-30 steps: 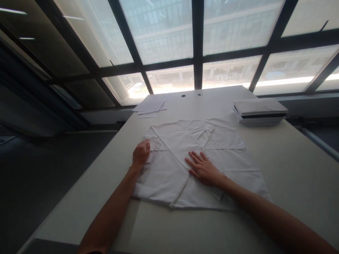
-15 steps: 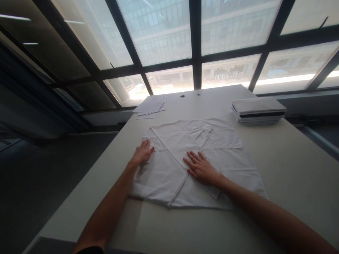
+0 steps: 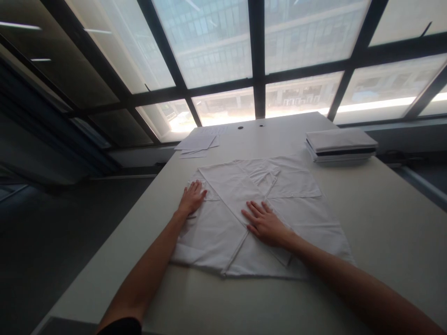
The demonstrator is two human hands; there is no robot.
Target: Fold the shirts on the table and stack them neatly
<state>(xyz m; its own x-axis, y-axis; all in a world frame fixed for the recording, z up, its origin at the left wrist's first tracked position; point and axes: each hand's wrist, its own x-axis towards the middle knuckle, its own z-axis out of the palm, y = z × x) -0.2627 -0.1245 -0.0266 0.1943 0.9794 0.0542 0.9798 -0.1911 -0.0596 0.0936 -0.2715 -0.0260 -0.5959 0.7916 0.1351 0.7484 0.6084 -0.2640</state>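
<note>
A white cloth garment [image 3: 213, 232], perhaps a shirt, lies spread on the white table [image 3: 387, 218], with parts of it folded across its middle. My left hand [image 3: 193, 197] rests flat on its left edge, fingers stretched out over a small crumpled part. Near the centre, my right hand [image 3: 267, 224] presses flat on a folded-over strip, fingers spread. Neither hand grips the fabric. Creases gather at the upper middle of the garment, and my palms hide the cloth beneath them.
A stack of folded cloths [image 3: 342, 145], with a dark layer among pale ones, sits at the table's right back. Loose paper sheets [image 3: 197, 142] lie at the left back. Behind the table stands a large window with dark frames [image 3: 257, 60].
My left hand has shifted slightly right and up along the garment's left edge. My right hand stays nearly where it was on the middle of the cloth.
</note>
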